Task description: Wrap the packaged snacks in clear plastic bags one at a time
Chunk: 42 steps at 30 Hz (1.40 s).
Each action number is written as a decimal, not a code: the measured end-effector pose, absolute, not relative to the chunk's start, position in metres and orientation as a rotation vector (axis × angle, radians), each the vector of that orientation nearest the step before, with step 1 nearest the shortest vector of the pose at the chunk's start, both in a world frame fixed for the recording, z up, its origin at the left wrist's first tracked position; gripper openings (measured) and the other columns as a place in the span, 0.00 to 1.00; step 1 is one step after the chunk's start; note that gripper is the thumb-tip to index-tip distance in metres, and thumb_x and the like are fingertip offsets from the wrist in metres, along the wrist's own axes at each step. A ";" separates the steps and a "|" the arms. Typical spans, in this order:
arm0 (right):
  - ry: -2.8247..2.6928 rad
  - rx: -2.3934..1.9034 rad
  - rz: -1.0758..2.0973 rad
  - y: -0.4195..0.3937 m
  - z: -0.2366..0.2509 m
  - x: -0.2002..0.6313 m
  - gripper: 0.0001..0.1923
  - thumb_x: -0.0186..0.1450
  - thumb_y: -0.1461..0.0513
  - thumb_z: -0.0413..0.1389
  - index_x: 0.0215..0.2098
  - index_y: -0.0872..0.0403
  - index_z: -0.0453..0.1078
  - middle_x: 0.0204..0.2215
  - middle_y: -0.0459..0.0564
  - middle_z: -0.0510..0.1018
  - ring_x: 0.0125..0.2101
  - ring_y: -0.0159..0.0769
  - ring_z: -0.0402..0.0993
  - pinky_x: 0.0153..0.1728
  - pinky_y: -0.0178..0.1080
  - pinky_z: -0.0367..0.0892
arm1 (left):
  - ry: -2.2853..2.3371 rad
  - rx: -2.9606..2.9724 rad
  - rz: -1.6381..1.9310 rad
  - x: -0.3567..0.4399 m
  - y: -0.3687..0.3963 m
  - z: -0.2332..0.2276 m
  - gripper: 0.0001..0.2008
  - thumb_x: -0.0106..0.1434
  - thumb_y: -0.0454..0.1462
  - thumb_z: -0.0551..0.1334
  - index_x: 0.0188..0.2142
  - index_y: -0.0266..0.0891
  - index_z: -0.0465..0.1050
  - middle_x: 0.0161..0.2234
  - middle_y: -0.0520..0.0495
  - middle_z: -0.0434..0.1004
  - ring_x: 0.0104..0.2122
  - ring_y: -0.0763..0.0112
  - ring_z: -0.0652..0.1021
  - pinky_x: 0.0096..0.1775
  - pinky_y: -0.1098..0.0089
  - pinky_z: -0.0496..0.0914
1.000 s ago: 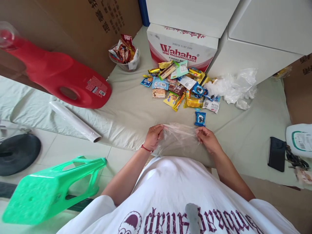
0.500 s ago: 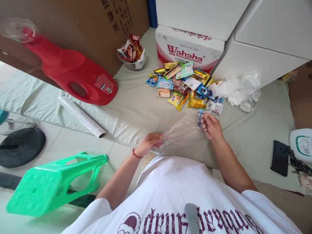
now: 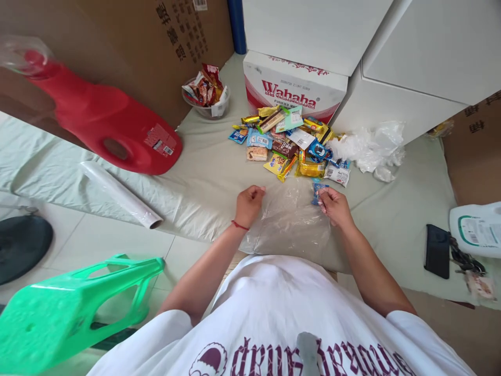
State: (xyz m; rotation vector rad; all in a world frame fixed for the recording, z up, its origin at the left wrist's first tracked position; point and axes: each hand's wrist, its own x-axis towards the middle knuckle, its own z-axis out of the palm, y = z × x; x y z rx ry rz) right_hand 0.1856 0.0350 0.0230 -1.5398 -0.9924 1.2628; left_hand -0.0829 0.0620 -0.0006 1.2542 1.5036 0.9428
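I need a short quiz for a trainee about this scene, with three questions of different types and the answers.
1. True or false: both hands grip the clear plastic bag.
2. What lies behind the pile of snack packets? A) the Wahaha box B) the green stool C) the red jug
3. Fill in: the black phone lies on the person's ____ side.

Key: 1 true: left hand and right hand each pinch an edge. 2 A. 3 right.
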 end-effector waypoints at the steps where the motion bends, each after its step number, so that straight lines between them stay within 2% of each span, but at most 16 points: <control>1: -0.983 -1.557 1.244 0.037 0.021 0.193 0.22 0.57 0.43 0.65 0.32 0.51 0.72 0.18 0.40 0.68 0.13 0.26 0.55 0.13 0.32 0.48 | 1.482 1.123 0.986 -0.091 0.064 -0.002 0.18 0.65 0.52 0.59 0.29 0.41 0.67 0.16 0.59 0.58 0.18 0.76 0.61 0.24 0.71 0.57; 5: -1.129 -1.610 1.170 0.066 0.017 0.208 0.20 0.59 0.44 0.63 0.32 0.51 0.71 0.17 0.40 0.67 0.13 0.27 0.54 0.14 0.33 0.49 | 1.437 0.862 1.041 -0.128 0.061 -0.003 0.20 0.63 0.55 0.61 0.30 0.43 0.63 0.15 0.64 0.47 0.15 0.79 0.52 0.19 0.72 0.51; 9: -1.683 -1.590 0.956 0.117 0.026 0.202 0.16 0.64 0.49 0.59 0.29 0.52 0.72 0.19 0.43 0.71 0.20 0.32 0.64 0.23 0.35 0.57 | 1.558 0.853 1.093 -0.156 0.039 -0.002 0.20 0.66 0.55 0.60 0.31 0.43 0.61 0.17 0.62 0.46 0.16 0.79 0.51 0.20 0.72 0.51; 12: -2.018 -1.483 0.850 0.151 0.036 0.194 0.16 0.66 0.51 0.57 0.32 0.54 0.77 0.23 0.47 0.77 0.26 0.36 0.69 0.30 0.36 0.60 | 1.688 0.863 1.184 -0.161 0.023 0.001 0.17 0.69 0.52 0.58 0.36 0.42 0.61 0.23 0.57 0.60 0.22 0.76 0.63 0.25 0.71 0.59; 14: -2.146 -1.392 0.835 0.169 0.039 0.190 0.17 0.67 0.51 0.55 0.36 0.54 0.80 0.28 0.49 0.81 0.30 0.39 0.73 0.33 0.37 0.61 | 1.807 1.061 1.289 -0.154 0.020 0.008 0.14 0.69 0.49 0.60 0.41 0.41 0.64 0.34 0.49 0.71 0.34 0.69 0.73 0.35 0.67 0.68; 16: -2.264 -1.295 0.836 0.184 0.039 0.187 0.16 0.68 0.53 0.55 0.39 0.53 0.81 0.33 0.51 0.84 0.35 0.42 0.76 0.37 0.39 0.63 | 1.820 1.526 1.322 -0.139 0.026 0.017 0.12 0.68 0.45 0.60 0.44 0.40 0.68 0.43 0.42 0.75 0.47 0.61 0.74 0.49 0.58 0.69; 20: -2.397 -1.148 0.800 0.204 0.035 0.183 0.14 0.67 0.56 0.56 0.39 0.52 0.82 0.39 0.52 0.85 0.39 0.45 0.78 0.42 0.40 0.65 | 1.318 2.387 0.787 -0.107 0.041 0.025 0.14 0.71 0.40 0.56 0.50 0.41 0.75 0.54 0.38 0.77 0.60 0.55 0.72 0.62 0.50 0.62; 25: -2.406 -1.258 0.631 0.195 0.030 0.177 0.13 0.69 0.58 0.55 0.41 0.53 0.81 0.36 0.53 0.84 0.35 0.43 0.77 0.38 0.39 0.63 | 1.468 2.457 0.144 -0.104 -0.002 0.008 0.23 0.71 0.41 0.56 0.64 0.41 0.69 0.70 0.35 0.61 0.69 0.43 0.61 0.65 0.38 0.56; 27: -2.442 -1.285 0.616 0.183 0.026 0.170 0.14 0.70 0.57 0.53 0.41 0.53 0.80 0.36 0.53 0.84 0.35 0.43 0.77 0.38 0.39 0.63 | 1.507 2.424 0.018 -0.109 -0.035 0.010 0.25 0.72 0.43 0.57 0.66 0.44 0.66 0.70 0.38 0.61 0.70 0.41 0.60 0.65 0.38 0.58; 29: -2.503 -1.258 0.643 0.172 0.023 0.158 0.15 0.72 0.56 0.52 0.41 0.53 0.79 0.37 0.54 0.83 0.37 0.43 0.77 0.40 0.39 0.64 | 1.522 2.380 -0.082 -0.111 -0.064 0.023 0.26 0.72 0.46 0.56 0.68 0.46 0.65 0.72 0.38 0.58 0.68 0.41 0.64 0.60 0.44 0.67; 31: -2.566 -1.195 0.658 0.168 0.022 0.143 0.17 0.73 0.54 0.50 0.44 0.53 0.79 0.40 0.55 0.83 0.41 0.45 0.76 0.43 0.40 0.65 | 1.548 2.335 -0.198 -0.108 -0.078 0.047 0.25 0.73 0.46 0.54 0.67 0.48 0.65 0.73 0.38 0.53 0.60 0.44 0.75 0.50 0.52 0.75; 33: -2.607 -1.105 0.643 0.172 0.027 0.129 0.20 0.73 0.52 0.50 0.51 0.54 0.77 0.45 0.58 0.81 0.46 0.47 0.75 0.47 0.42 0.65 | 1.571 2.326 -0.302 -0.102 -0.077 0.076 0.23 0.74 0.44 0.52 0.65 0.47 0.67 0.73 0.37 0.54 0.46 0.52 0.82 0.40 0.57 0.76; 35: -2.593 -1.015 0.612 0.182 0.038 0.123 0.24 0.73 0.49 0.51 0.59 0.55 0.72 0.49 0.59 0.79 0.49 0.47 0.74 0.50 0.44 0.66 | 1.597 2.341 -0.325 -0.098 -0.063 0.104 0.19 0.74 0.41 0.50 0.59 0.44 0.72 0.66 0.35 0.67 0.36 0.58 0.83 0.33 0.61 0.74; 37: -2.498 -1.004 0.563 0.191 0.051 0.131 0.26 0.73 0.49 0.51 0.62 0.54 0.69 0.51 0.59 0.78 0.49 0.47 0.73 0.51 0.45 0.66 | 1.613 2.365 -0.263 -0.097 -0.038 0.121 0.17 0.74 0.39 0.49 0.50 0.42 0.76 0.50 0.37 0.81 0.32 0.59 0.82 0.29 0.63 0.71; 39: -2.363 -1.114 0.464 0.194 0.060 0.152 0.23 0.73 0.51 0.49 0.60 0.53 0.71 0.51 0.58 0.78 0.48 0.47 0.73 0.50 0.46 0.67 | 1.600 2.426 -0.122 -0.102 -0.005 0.120 0.16 0.73 0.37 0.49 0.43 0.40 0.77 0.38 0.40 0.82 0.32 0.58 0.81 0.30 0.62 0.72; 42: -2.354 -1.336 0.310 0.185 0.057 0.193 0.20 0.71 0.57 0.49 0.55 0.55 0.74 0.49 0.60 0.78 0.49 0.51 0.71 0.53 0.50 0.64 | 1.315 2.625 0.180 -0.110 0.048 0.086 0.16 0.71 0.33 0.51 0.46 0.39 0.78 0.44 0.39 0.83 0.47 0.56 0.80 0.46 0.57 0.74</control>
